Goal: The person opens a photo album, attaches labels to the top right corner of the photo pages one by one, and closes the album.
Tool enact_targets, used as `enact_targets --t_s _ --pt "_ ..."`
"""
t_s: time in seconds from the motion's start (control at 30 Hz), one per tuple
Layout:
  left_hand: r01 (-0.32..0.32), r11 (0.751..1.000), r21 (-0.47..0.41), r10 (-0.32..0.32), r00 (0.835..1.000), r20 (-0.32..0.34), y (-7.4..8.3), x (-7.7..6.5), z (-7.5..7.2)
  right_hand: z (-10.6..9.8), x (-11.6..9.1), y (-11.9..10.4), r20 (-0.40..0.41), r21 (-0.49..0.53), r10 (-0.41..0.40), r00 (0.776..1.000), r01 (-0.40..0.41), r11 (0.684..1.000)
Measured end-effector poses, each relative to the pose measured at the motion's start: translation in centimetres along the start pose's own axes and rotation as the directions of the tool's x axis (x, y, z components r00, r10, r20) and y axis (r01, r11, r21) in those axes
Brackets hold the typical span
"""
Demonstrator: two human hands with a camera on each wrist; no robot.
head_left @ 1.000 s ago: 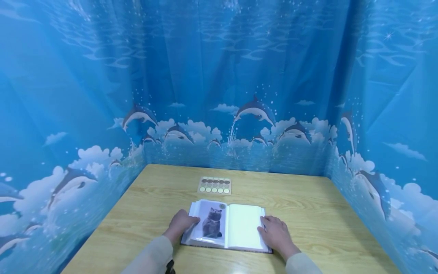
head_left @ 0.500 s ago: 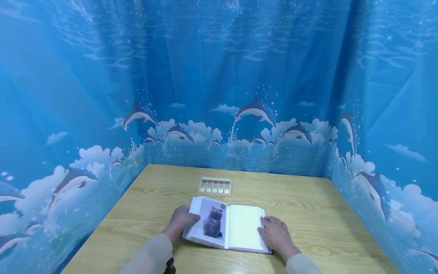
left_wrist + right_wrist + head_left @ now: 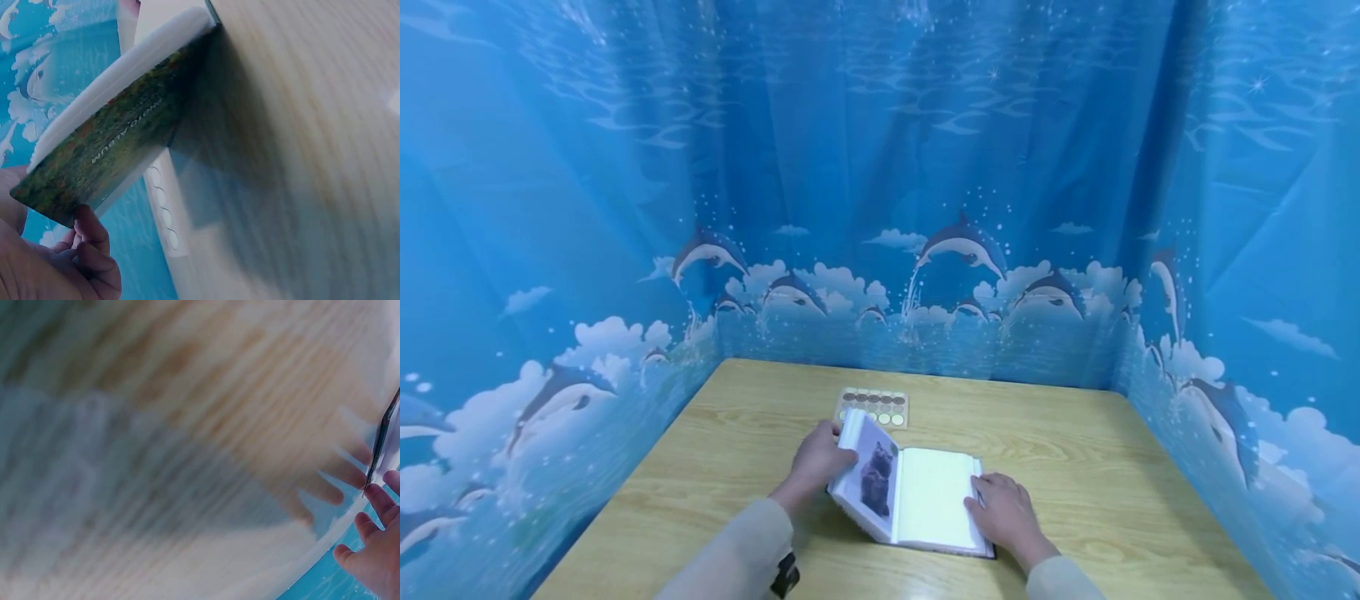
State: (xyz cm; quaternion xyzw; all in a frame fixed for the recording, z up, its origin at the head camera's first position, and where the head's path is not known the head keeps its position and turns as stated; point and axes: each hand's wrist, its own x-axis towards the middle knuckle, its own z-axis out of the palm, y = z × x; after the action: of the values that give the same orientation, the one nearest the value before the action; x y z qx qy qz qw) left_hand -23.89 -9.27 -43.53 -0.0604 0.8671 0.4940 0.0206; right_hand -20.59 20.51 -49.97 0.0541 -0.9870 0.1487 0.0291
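A photo album lies spread on the table, its left half raised at a slant and its right half flat. My left hand grips the raised cover and pages at their outer edge, thumb on the page side. A cat photo shows on that left page; the right page is blank white. Seen from the left wrist, the green cover bears the words "photo album", and curled fingers hold its corner. My right hand rests at the right edge, its fingers spread and loose, one fingertip touching the cover's edge in the right wrist view.
Behind the album, a flat card with rows of round coin-like discs lies on the wooden table, partly covered by the raised half. A blue dolphin-print curtain encloses the back and both sides.
My left hand has lifted the album's left half from nearly flat to a steep slant, moving up and rightward. The right hand has stayed in place.
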Motion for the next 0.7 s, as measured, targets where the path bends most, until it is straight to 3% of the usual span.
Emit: enact_targets --t_s 0.37,0.7 --pt "-0.078 0.996 0.05 0.076 0.996 0.041 3.6 0.2 2.1 0.3 0.3 -0.4 -0.013 0.051 -0.019 1.0 0.019 0.999" --pt "-0.106 0.975 0.197 0.092 0.993 0.08 6.4 -0.9 5.0 0.4 0.5 -0.6 -0.004 0.065 -0.012 1.0 0.012 0.998"
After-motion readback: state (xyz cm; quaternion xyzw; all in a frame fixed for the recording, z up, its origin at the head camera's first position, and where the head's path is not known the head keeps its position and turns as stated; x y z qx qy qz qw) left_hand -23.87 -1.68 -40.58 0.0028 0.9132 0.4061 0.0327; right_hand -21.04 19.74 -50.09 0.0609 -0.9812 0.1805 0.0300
